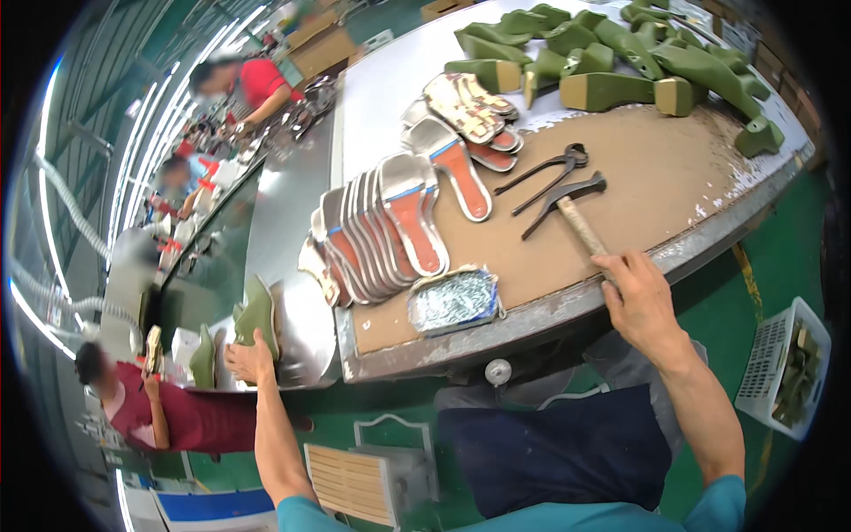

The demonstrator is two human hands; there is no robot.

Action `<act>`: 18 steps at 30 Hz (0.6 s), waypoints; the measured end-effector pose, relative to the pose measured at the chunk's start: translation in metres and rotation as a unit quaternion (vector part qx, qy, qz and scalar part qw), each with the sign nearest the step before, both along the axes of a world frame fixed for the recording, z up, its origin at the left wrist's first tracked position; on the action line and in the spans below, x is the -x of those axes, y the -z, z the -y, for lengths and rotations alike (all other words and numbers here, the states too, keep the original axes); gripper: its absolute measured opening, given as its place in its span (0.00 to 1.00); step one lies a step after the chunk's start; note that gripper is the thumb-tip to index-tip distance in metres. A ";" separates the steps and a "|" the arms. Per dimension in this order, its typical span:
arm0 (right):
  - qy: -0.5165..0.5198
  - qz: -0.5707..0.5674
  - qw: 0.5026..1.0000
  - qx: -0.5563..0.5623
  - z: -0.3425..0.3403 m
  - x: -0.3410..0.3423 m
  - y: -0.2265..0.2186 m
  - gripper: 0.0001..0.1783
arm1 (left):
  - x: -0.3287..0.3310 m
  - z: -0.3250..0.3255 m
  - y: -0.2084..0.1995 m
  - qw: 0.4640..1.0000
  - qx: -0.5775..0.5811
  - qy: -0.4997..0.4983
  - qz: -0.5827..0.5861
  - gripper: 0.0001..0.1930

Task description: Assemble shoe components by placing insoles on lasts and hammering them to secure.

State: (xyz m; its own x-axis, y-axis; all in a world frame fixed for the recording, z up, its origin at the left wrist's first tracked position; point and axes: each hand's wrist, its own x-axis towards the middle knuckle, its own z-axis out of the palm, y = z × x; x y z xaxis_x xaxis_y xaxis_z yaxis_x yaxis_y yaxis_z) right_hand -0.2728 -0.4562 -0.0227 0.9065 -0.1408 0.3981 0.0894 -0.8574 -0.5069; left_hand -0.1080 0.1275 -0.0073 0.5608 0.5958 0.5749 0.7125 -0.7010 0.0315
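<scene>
Head view: right hand grips hammer (left hand outstretched).

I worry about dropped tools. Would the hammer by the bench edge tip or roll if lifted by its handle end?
The hammer is probably head-heavy: a dark metal head on a light wooden handle, so it may dip forward. The right hand is at the handle's end. Rolling seems unlikely, since the long head lies crosswise.

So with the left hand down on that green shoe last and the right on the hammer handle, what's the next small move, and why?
Probably lift the green shoe last up onto the brown workbench. The left hand already grips it on the metal surface below bench level, while the right hand rests on the hammer handle at the bench edge, hammer lying flat.
</scene>
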 end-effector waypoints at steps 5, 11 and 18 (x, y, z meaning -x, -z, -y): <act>0.015 -0.015 1.000 -0.004 0.002 -0.003 0.001 0.19 | -0.040 0.086 0.009 0.945 0.095 0.312 0.029 0.37; 0.009 0.008 1.000 -0.014 0.005 -0.001 0.008 0.18 | -0.105 0.094 0.042 0.844 0.351 0.400 -0.068 0.32; 0.019 -0.004 1.000 -0.022 0.008 0.003 0.012 0.18 | -0.072 0.118 0.016 0.877 0.309 0.367 0.009 0.26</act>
